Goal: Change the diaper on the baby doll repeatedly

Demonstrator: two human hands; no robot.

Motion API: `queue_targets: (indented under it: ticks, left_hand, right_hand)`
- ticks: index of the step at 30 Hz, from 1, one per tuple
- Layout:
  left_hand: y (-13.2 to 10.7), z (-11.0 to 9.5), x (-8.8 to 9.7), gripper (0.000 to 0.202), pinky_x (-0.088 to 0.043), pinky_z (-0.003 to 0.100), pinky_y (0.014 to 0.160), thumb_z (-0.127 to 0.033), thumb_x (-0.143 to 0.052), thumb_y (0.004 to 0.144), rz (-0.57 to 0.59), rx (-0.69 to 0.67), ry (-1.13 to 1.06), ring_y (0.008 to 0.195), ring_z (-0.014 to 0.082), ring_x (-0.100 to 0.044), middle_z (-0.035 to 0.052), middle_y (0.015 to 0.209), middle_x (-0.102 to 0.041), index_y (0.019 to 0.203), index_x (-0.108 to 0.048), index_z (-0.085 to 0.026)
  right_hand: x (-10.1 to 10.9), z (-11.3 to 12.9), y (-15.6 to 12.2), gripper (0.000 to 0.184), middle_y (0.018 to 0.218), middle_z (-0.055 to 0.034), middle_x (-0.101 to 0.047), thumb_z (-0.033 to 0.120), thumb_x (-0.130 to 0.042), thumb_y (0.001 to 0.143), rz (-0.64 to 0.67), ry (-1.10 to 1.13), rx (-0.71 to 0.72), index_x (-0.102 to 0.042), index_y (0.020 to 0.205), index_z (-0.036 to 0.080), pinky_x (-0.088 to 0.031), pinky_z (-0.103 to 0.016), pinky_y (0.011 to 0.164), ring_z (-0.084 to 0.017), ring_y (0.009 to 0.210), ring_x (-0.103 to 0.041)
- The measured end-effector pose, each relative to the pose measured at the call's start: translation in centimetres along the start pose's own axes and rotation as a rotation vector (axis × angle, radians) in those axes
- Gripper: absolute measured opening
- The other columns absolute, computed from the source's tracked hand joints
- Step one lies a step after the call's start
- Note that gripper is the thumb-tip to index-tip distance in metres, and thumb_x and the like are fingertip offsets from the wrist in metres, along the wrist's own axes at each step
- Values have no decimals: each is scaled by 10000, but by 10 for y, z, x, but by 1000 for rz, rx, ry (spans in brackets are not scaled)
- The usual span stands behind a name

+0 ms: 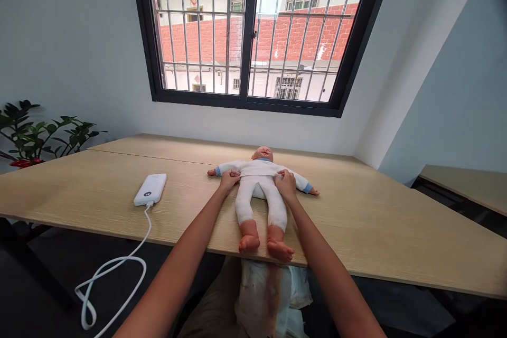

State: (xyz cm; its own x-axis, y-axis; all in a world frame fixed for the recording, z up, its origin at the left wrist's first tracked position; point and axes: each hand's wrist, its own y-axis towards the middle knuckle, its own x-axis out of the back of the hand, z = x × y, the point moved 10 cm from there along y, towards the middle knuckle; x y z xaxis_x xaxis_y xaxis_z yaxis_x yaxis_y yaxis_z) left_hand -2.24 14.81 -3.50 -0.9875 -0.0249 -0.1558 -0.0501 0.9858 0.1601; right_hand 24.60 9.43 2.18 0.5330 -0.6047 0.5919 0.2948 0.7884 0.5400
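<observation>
Steadying a baby doll (258, 179) on its back on the wooden desk (79, 190), left hand (228, 182) and right hand (284, 185) sit on its sides with fingers together, no pinch I can see, while a stained disposable diaper (269, 296) lies just below the desk edge.

left hand (228, 181), right hand (285, 184) on waist of baby doll (258, 171); doll supine

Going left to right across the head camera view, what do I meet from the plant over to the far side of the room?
Potted green plant → white power bank → baby doll → separate desk by the right wall
</observation>
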Motion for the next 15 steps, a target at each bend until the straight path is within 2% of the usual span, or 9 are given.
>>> queue_targets:
  ticks: [5,12,15]
  left_hand:
    - [2,1,0,162,-469,255,630,-152,-768,669,9,-10,0,615,119,-566,24,699,-634,708,-611,-141]
    - [4,-3,-3,192,-450,253,600,-275,-756,732,30,-46,11,658,138,-578,42,758,-645,768,-611,-153]
    - [1,-10,-8,200,-435,241,581,-271,-767,722,64,-78,2,673,138,-577,49,789,-653,799,-628,-148]
  right_hand:
    - [-2,21,-6,212,1014,-125,-672,200,-506,838,49,33,86,-660,970,137,-416,-325,875,-236,943,-581]
    - [12,26,-7,325,1089,-135,-673,198,-337,918,-51,120,98,-610,1082,134,-400,-328,871,-246,989,-575]
    - [10,23,-6,301,1025,-119,-686,206,-377,914,-32,104,87,-612,1090,140,-403,-320,839,-239,948,-583]
